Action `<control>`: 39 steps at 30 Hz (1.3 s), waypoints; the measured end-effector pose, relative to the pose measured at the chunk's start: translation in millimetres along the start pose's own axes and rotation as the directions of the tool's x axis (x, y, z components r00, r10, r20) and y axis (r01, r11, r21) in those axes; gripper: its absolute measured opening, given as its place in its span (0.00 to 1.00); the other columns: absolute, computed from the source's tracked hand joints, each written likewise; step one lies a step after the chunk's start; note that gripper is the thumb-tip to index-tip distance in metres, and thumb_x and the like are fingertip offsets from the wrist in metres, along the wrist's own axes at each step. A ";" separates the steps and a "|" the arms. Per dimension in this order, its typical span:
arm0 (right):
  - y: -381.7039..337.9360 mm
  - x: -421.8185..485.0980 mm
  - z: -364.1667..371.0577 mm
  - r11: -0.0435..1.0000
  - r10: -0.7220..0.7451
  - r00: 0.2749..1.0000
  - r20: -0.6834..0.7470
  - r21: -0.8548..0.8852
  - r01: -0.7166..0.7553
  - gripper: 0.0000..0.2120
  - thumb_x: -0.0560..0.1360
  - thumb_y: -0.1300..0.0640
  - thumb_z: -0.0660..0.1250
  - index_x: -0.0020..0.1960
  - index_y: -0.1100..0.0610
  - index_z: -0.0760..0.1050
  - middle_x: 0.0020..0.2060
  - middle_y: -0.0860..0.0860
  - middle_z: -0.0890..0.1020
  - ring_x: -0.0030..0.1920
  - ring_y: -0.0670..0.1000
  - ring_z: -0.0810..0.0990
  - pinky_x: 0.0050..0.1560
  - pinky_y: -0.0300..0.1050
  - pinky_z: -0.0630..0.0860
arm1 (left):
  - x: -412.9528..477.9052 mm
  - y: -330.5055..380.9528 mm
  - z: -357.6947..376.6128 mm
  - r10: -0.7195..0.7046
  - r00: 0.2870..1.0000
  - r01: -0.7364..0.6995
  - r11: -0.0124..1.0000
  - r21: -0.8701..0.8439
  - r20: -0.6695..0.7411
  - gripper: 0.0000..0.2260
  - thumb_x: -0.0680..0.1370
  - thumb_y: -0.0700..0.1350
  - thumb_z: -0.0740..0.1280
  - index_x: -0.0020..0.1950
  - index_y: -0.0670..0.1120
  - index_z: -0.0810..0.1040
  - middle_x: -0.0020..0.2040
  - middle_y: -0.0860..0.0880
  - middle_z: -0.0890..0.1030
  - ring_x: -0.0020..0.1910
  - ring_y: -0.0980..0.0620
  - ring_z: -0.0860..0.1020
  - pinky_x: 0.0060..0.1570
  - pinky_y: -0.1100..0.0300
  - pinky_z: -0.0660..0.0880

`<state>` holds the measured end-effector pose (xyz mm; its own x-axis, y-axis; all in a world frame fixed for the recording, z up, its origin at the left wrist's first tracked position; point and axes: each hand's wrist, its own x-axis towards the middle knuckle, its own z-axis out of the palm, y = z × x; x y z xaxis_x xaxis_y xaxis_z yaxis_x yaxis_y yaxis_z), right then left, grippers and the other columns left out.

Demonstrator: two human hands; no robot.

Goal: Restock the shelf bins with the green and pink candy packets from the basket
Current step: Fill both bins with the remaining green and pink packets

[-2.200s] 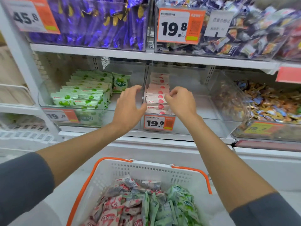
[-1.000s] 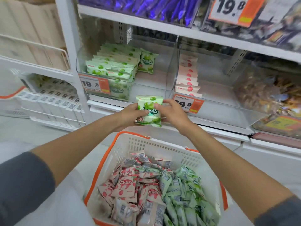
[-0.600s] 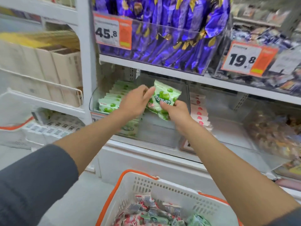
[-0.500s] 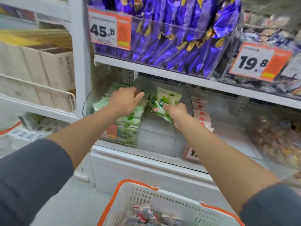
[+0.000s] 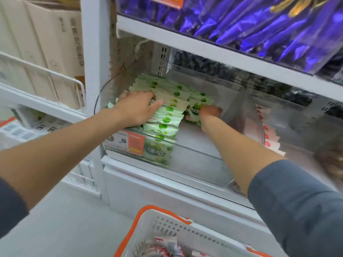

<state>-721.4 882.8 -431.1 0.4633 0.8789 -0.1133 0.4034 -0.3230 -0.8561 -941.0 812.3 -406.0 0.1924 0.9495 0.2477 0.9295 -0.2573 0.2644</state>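
A clear shelf bin (image 5: 196,153) holds a row of green candy packets (image 5: 167,115) standing on edge. My left hand (image 5: 137,106) rests flat on the top of that row, fingers straight. Further right and deeper in the bin, my right hand (image 5: 210,112) grips a green packet (image 5: 194,111) and holds it against a short second row at the back. Pink packets (image 5: 269,140) stand in the neighbouring clear bin to the right. The white basket with orange rim (image 5: 167,225) sits at the bottom edge, with pink packets just showing inside.
A shelf of purple bags (image 5: 241,21) hangs directly above the bins. A white upright post (image 5: 94,52) borders the green bin on the left, with cardboard boxes (image 5: 46,52) behind a wire rail beyond it. An orange price tag (image 5: 128,141) fronts the green bin.
Both hands carried one green packet up from the basket into the green bin. The left hand let go and settled on the front row; the right hand pushed the packet deeper. The view moved closer.
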 end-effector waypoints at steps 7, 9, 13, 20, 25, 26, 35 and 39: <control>5.7 1.9 6.9 0.970 -0.007 1.000 0.001 -0.241 0.007 0.15 0.78 0.64 0.62 0.65 0.64 0.72 0.61 0.59 0.78 0.61 0.60 0.77 0.57 0.48 0.75 | 0.9 -0.1 2.5 0.022 1.000 -0.022 0.999 0.025 0.001 0.24 0.83 0.59 0.50 0.68 0.46 0.72 0.66 0.43 0.76 0.65 0.43 0.73 0.66 0.47 0.63; 6.4 0.0 4.0 0.965 -0.006 1.000 0.005 -0.261 0.007 0.16 0.78 0.62 0.64 0.65 0.64 0.72 0.61 0.58 0.78 0.60 0.59 0.78 0.56 0.47 0.76 | 0.8 0.2 2.5 0.030 1.000 -0.030 0.999 0.022 0.005 0.24 0.83 0.59 0.50 0.68 0.45 0.72 0.66 0.43 0.76 0.65 0.43 0.73 0.66 0.46 0.64; 1.1 -15.0 -10.6 0.950 0.018 0.999 -0.028 -0.310 -0.026 0.27 0.72 0.55 0.66 0.68 0.65 0.68 0.64 0.60 0.74 0.62 0.60 0.75 0.60 0.51 0.76 | -5.2 7.1 -7.5 0.024 0.996 -0.019 0.999 0.047 -0.089 0.22 0.82 0.57 0.53 0.62 0.43 0.76 0.59 0.42 0.80 0.57 0.41 0.77 0.59 0.47 0.72; -0.1 -142.7 -76.2 0.813 -0.573 0.820 -0.005 -0.132 0.567 0.17 0.75 0.68 0.59 0.60 0.59 0.76 0.56 0.54 0.77 0.49 0.47 0.73 0.53 0.37 0.69 | -69.9 92.7 -33.8 -0.091 0.953 0.002 0.956 -0.294 -0.291 0.06 0.77 0.46 0.61 0.43 0.49 0.76 0.39 0.52 0.79 0.39 0.50 0.76 0.37 0.56 0.71; 81.3 -220.2 -109.4 0.784 -0.619 0.784 0.052 -0.006 0.620 0.11 0.74 0.69 0.59 0.47 0.59 0.77 0.42 0.49 0.78 0.41 0.48 0.73 0.43 0.39 0.67 | -149.1 147.5 4.7 -0.203 0.977 0.207 0.835 -0.509 0.064 0.06 0.73 0.46 0.65 0.36 0.48 0.75 0.32 0.52 0.76 0.36 0.49 0.75 0.37 0.57 0.71; 107.1 -225.5 -111.4 0.811 -0.575 0.809 0.121 -0.044 0.583 0.10 0.74 0.68 0.58 0.48 0.59 0.77 0.44 0.50 0.79 0.41 0.50 0.75 0.43 0.41 0.68 | -162.6 151.8 18.9 -0.207 0.967 0.254 0.826 -0.504 0.148 0.08 0.73 0.45 0.65 0.35 0.47 0.75 0.31 0.51 0.76 0.36 0.48 0.75 0.38 0.57 0.72; 334.5 -223.7 -134.9 0.252 0.114 0.594 0.796 -0.602 0.758 0.29 0.74 0.64 0.66 0.73 0.53 0.63 0.70 0.56 0.67 0.68 0.58 0.70 0.63 0.53 0.72 | -227.0 115.3 151.8 -0.099 0.747 0.334 0.911 -0.241 0.658 0.08 0.75 0.39 0.64 0.36 0.43 0.76 0.36 0.47 0.77 0.37 0.51 0.74 0.37 0.61 0.72; 374.8 -238.5 -125.8 0.038 0.107 0.467 0.878 -0.473 0.880 0.27 0.73 0.67 0.67 0.70 0.55 0.69 0.74 0.57 0.65 0.72 0.58 0.65 0.68 0.57 0.66 | -228.3 124.5 160.7 -0.003 0.680 0.238 0.946 -0.218 0.733 0.08 0.74 0.39 0.62 0.36 0.44 0.75 0.37 0.46 0.76 0.37 0.51 0.72 0.47 0.54 0.76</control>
<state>-581.4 508.0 -661.6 -0.4332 0.6838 -0.5872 0.7961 0.5958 0.1065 -818.7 592.4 -579.4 0.3593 0.7781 -0.5153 0.8570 -0.0564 0.5123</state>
